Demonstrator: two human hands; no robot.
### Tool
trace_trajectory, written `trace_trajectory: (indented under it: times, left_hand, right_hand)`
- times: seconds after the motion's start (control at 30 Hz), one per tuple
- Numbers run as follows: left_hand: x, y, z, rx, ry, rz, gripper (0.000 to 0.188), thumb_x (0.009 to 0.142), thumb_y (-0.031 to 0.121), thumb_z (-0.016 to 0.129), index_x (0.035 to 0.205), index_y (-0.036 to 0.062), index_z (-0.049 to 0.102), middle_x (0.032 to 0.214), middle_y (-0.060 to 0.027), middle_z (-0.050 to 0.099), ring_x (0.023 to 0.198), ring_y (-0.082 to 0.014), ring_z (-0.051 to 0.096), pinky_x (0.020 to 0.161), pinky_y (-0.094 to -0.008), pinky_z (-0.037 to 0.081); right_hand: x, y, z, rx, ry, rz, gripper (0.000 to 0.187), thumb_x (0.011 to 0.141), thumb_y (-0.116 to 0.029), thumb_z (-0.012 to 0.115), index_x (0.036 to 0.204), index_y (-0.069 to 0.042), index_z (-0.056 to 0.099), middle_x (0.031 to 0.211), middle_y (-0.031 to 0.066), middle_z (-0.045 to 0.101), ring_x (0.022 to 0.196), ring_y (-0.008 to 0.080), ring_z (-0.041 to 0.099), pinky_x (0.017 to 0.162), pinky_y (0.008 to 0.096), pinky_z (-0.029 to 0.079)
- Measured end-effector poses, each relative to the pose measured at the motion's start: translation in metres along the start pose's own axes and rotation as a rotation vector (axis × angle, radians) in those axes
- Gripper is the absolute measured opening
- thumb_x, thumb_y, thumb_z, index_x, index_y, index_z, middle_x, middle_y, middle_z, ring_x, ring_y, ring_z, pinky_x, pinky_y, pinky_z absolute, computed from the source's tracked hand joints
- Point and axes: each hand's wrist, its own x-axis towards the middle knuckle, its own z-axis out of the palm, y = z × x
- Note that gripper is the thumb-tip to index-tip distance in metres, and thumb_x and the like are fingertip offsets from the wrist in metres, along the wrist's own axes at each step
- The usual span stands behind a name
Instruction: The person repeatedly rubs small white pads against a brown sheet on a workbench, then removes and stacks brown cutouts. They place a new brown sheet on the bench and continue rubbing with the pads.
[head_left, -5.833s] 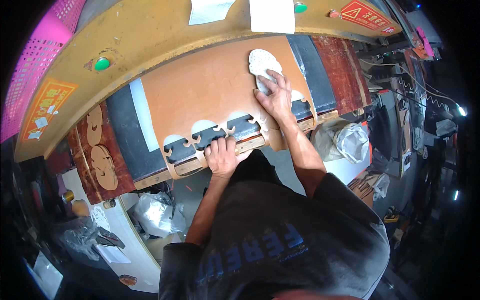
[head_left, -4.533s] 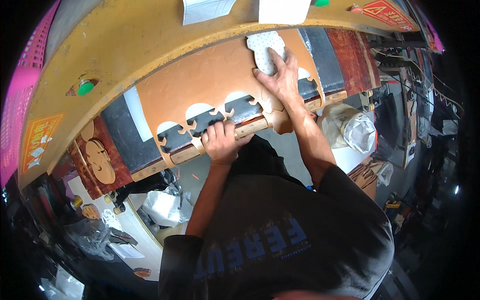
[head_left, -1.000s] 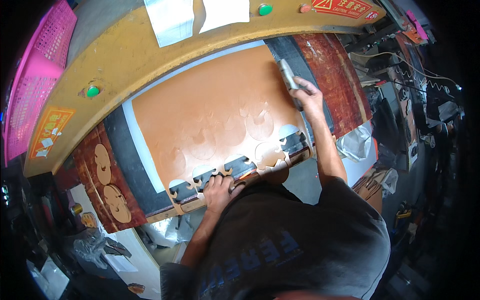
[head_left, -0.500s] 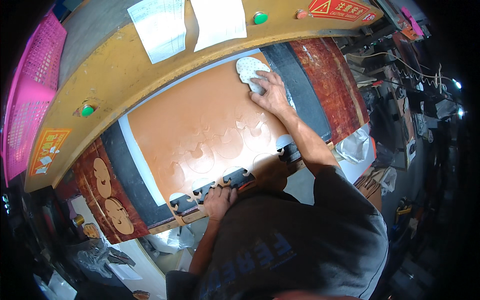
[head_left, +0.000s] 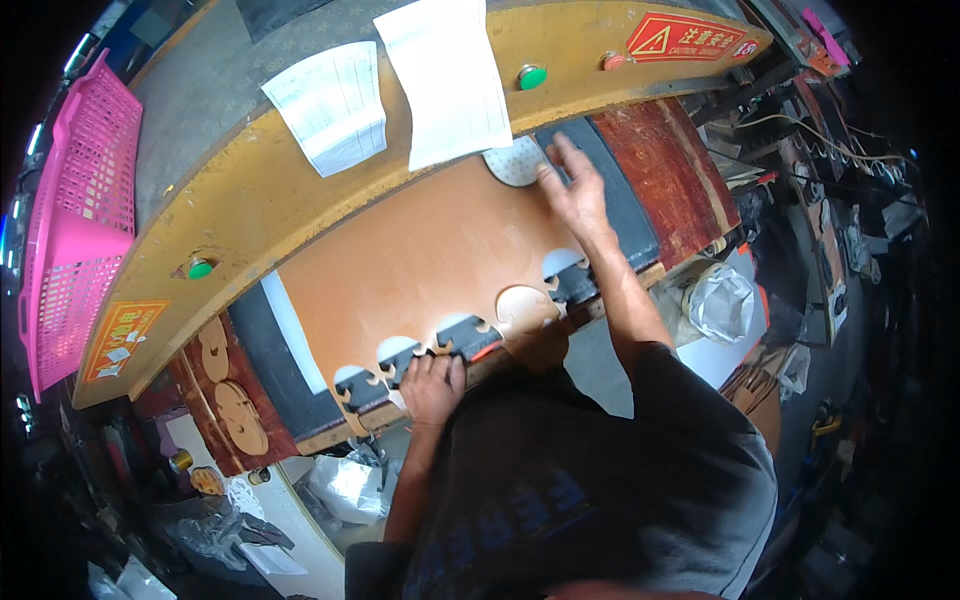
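A tan leather-like sheet (head_left: 430,250) lies on the cutting bed, with rounded cut-outs along its near edge. My left hand (head_left: 432,388) is at that near edge between the cut-outs, its fingers bent and close together on the strip of sheet. At the far right corner lies a white, dotted cutting template or die (head_left: 513,162), partly hidden behind the yellow beam and hanging paper. My right hand (head_left: 578,192) is just right of it, fingers apart, thumb by its edge. Whether the thumb touches it, I cannot tell.
A yellow machine beam (head_left: 330,205) with green buttons (head_left: 532,78) and papers (head_left: 455,90) spans the far side. Tan cut pieces (head_left: 240,418) lie on the red-brown board at left. A pink basket (head_left: 85,220) stands far left; a plastic-lined bucket (head_left: 720,300) is at right.
My right hand has loosened from the white dotted piece and shifted right, fingers spreading. The beam now covers more of that piece and the sheet's far side. My left hand stays at the near edge.
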Motion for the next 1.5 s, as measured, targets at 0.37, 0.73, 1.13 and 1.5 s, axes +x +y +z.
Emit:
trace_trajectory:
  times: [0.37, 0.73, 1.13, 1.5]
  left_hand:
    - [0.110, -0.039, 0.008, 0.054, 0.125, -0.110, 0.025, 0.091, 0.029, 0.072, 0.076, 0.0093, 0.068, 0.078, -0.0097, 0.065, 0.079, -0.0346, 0.064, 0.071, -0.0489, 0.053]
    - [0.118, -0.038, 0.004, 0.087, 0.117, -0.157, 0.023, 0.086, 0.028, 0.075, 0.073, 0.0108, 0.066, 0.077, -0.0067, 0.065, 0.078, -0.0319, 0.063, 0.071, -0.0459, 0.052]
    - [0.057, -0.011, 0.003, 0.049, 0.041, -0.156, 0.023, 0.090, 0.027, 0.073, 0.077, 0.0093, 0.068, 0.079, -0.0107, 0.062, 0.078, -0.0341, 0.062, 0.070, -0.0489, 0.051]
    - [-0.040, 0.020, -0.075, -0.709, -0.427, -0.162, 0.019, 0.096, 0.025, 0.074, 0.098, 0.0073, 0.081, 0.092, -0.0115, 0.073, 0.094, -0.0281, 0.071, 0.083, -0.0416, 0.057]
  right_hand:
    - [0.035, -0.017, 0.000, -0.026, 0.118, -0.417, 0.061, 0.098, -0.007, 0.061, 0.156, 0.002, 0.043, 0.106, 0.0236, 0.068, 0.098, 0.0444, 0.066, 0.090, 0.0499, 0.054]
    - [-0.065, 0.052, 0.028, -0.311, -0.175, -0.278, 0.018, 0.095, -0.023, 0.070, 0.101, -0.008, 0.078, 0.090, 0.0131, 0.073, 0.088, 0.0356, 0.068, 0.082, 0.0487, 0.053]
    - [-0.105, 0.043, 0.004, -0.117, -0.253, 0.224, 0.019, 0.098, -0.017, 0.069, 0.105, -0.002, 0.077, 0.102, 0.0153, 0.076, 0.092, 0.0286, 0.074, 0.085, 0.0392, 0.058]
    - [-0.039, -0.004, 0.025, -0.701, -0.315, 0.172, 0.087, 0.088, -0.055, 0.077, 0.157, -0.010, 0.051, 0.155, 0.0286, 0.049, 0.137, 0.0470, 0.049, 0.113, 0.0519, 0.046]
